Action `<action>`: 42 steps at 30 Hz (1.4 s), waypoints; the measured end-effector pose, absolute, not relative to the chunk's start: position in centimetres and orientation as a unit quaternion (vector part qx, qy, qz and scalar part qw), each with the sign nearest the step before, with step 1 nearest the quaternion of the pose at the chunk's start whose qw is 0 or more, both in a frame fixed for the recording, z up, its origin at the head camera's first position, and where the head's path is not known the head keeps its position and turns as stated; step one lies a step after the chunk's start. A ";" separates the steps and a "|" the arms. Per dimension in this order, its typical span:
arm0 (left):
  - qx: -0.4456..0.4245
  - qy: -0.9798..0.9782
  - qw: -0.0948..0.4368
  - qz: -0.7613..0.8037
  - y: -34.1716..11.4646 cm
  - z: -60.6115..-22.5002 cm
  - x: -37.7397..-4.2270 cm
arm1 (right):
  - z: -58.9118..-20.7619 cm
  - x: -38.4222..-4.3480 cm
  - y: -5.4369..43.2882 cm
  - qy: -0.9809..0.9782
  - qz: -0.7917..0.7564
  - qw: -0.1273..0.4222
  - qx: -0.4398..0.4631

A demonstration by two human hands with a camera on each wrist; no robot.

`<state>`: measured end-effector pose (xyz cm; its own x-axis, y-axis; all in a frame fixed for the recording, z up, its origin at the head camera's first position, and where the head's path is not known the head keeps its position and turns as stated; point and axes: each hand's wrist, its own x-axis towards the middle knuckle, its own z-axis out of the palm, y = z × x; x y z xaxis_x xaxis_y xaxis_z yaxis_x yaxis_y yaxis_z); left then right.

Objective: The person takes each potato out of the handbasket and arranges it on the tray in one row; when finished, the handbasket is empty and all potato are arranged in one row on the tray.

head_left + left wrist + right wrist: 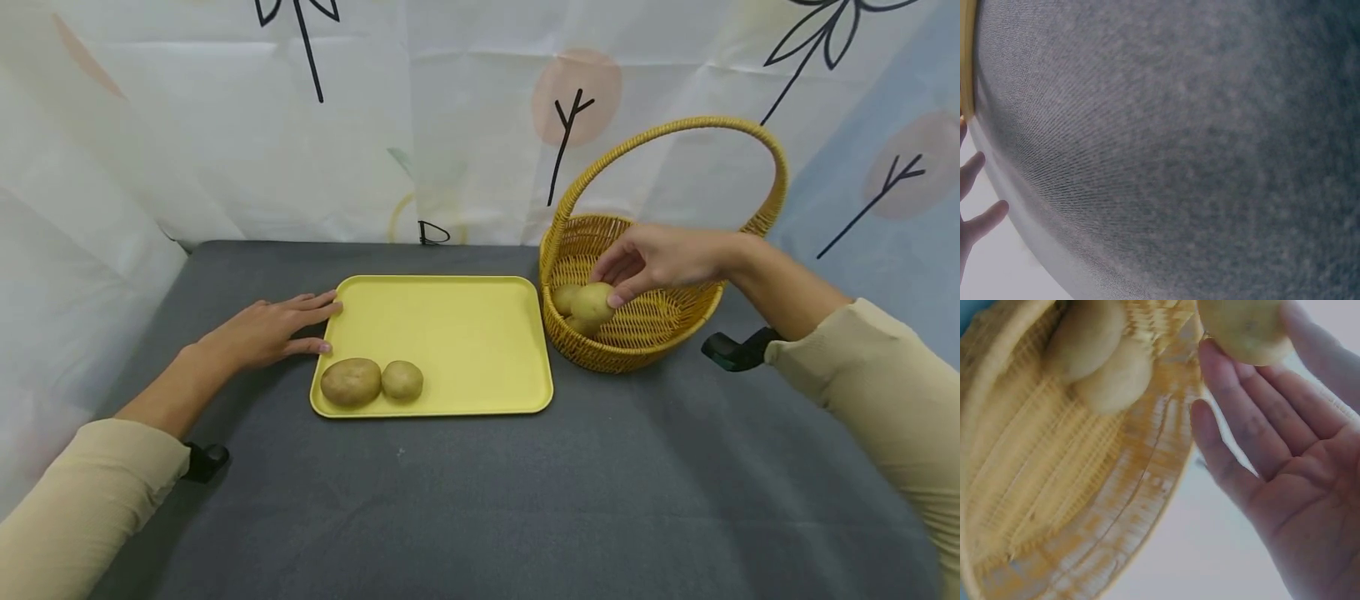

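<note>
My right hand (660, 254) pinches a potato (592, 303) between thumb and fingertips, over the left part of a wicker basket (611, 360). In the right wrist view the held potato (1244, 328) is cut off by the top edge, and two more potatoes (1116, 378) lie inside the basket. My left hand (266, 332) has its fingers extended, with the fingertips at the left rim of a yellow tray (457, 333). A large potato (351, 382) and a smaller, rounder potato (402, 381) sit side by side in the tray's near left corner.
The basket's tall arched handle (705, 123) rises beside my right hand. Dark grey cloth (480, 500) covers the table, and a patterned white curtain (480, 125) hangs along the back. Tray and basket stand close together.
</note>
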<state>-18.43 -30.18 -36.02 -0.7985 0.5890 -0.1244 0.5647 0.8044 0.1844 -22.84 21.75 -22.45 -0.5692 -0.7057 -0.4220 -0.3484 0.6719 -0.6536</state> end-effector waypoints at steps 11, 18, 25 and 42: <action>0.306 0.945 0.094 0.060 -30.0 -35.8 -18.5 | -27.0 -20.6 15.2 0.789 -0.323 0.341 -0.396; 0.306 0.945 0.097 0.058 -30.1 -35.9 -18.6 | -31.5 -19.7 10.8 0.763 -0.361 0.344 -0.411; 0.304 0.946 0.100 0.057 -30.0 -36.0 -18.6 | -33.9 -19.4 8.0 0.757 -0.368 0.336 -0.423; 0.309 0.944 0.100 0.055 -29.9 -35.9 -18.6 | -34.3 -18.7 6.6 0.777 -0.346 0.332 -0.408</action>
